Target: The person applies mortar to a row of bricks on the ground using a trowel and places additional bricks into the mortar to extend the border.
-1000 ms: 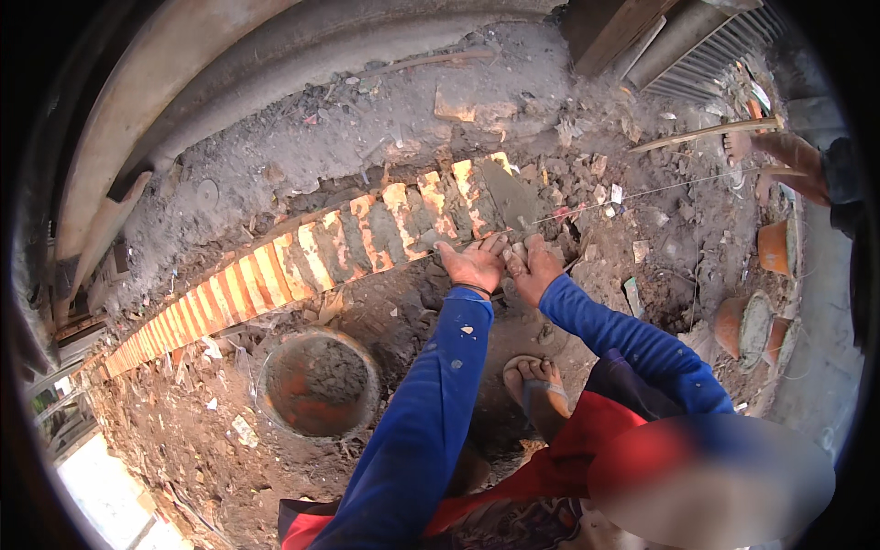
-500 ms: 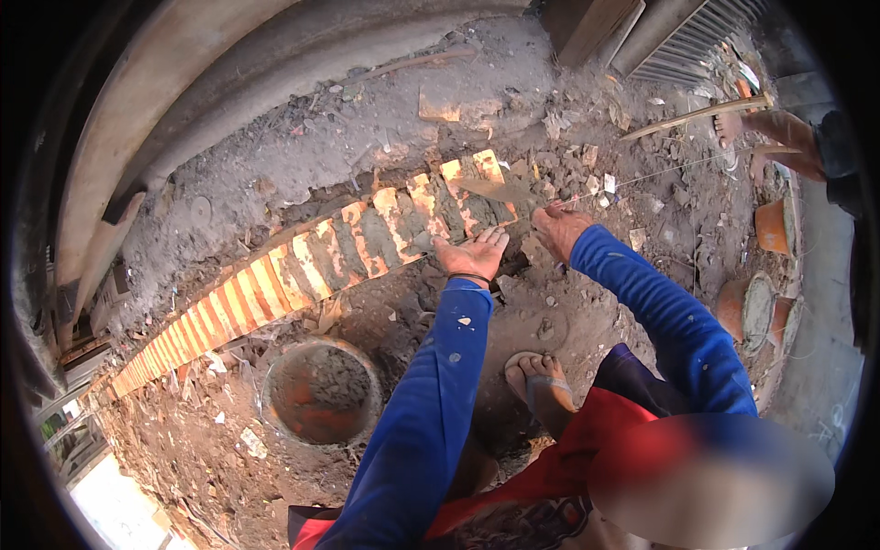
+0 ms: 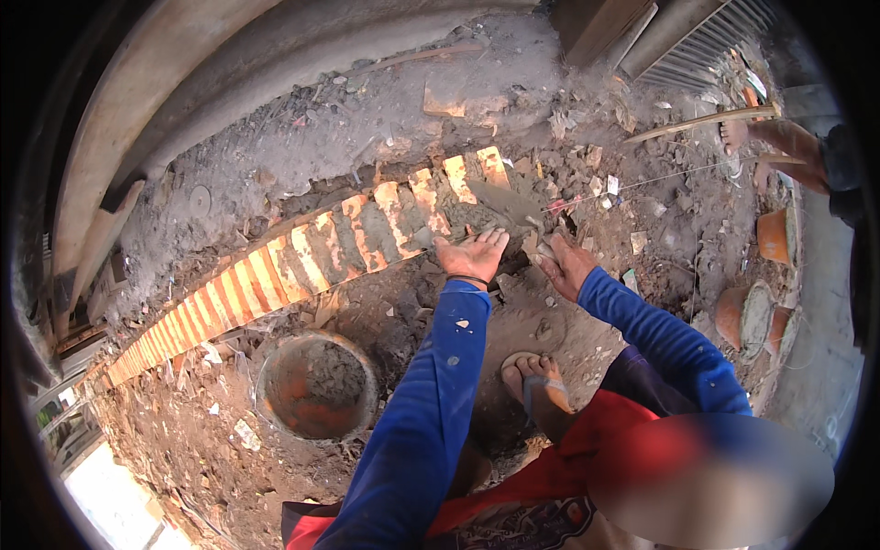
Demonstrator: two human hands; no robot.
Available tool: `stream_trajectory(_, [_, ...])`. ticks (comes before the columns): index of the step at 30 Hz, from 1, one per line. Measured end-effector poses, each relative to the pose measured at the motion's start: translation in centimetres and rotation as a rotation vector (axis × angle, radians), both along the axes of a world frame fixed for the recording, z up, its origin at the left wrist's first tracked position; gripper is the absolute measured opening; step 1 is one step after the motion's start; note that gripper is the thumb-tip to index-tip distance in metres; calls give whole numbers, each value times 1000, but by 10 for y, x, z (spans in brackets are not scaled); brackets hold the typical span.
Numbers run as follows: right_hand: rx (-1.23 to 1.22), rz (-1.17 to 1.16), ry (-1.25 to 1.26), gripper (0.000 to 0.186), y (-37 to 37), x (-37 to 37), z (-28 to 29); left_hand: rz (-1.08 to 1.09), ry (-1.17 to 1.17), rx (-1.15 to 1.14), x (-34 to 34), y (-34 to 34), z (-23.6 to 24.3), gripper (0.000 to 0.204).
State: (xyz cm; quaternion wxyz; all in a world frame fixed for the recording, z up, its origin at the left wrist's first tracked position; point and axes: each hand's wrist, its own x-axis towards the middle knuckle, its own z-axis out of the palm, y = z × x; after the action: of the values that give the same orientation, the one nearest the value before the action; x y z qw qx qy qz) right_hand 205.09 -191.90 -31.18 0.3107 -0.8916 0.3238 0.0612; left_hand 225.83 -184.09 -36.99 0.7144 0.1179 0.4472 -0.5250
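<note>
A row of orange bricks (image 3: 275,269) with grey mortar between and on them curves from the lower left to the middle. My right hand (image 3: 566,264) is closed round the handle of a trowel (image 3: 507,203), mostly hidden by the fingers. The trowel's grey blade lies over the near side of the row's right end. Beside that edge, my left hand (image 3: 473,254) is open, palm up and fingers spread, close to the blade's near side. Whether the blade touches the bricks I cannot tell.
A round bucket (image 3: 368,403) holding some mortar stands left of my left forearm. A taut string (image 3: 674,172) runs rightward from the row's end. Another person's bare legs (image 3: 788,139) show at the far right, near a wooden stick (image 3: 701,123) and orange pots (image 3: 773,236). Rubble covers the ground.
My right hand has drawn nearer to me and slightly right, bringing the trowel blade off the row's end toward its near side. My left hand has stayed nearly still.
</note>
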Motion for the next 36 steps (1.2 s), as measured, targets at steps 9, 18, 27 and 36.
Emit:
stream_trajectory(9, [302,-350,-82,34,48,37,12,-18,-49,29,21,21,-1,108])
stream_trajectory(18, [143,-4,25,36,-4,44,19,2,-46,47,27,30,3,106])
stream_trajectory(27, [-219,532,297,40,-114,91,9,-25,-57,76,34,37,-3,107])
stream_trajectory(36, [-5,-16,223,29,-57,70,4,-76,-69,174,38,42,-1,107])
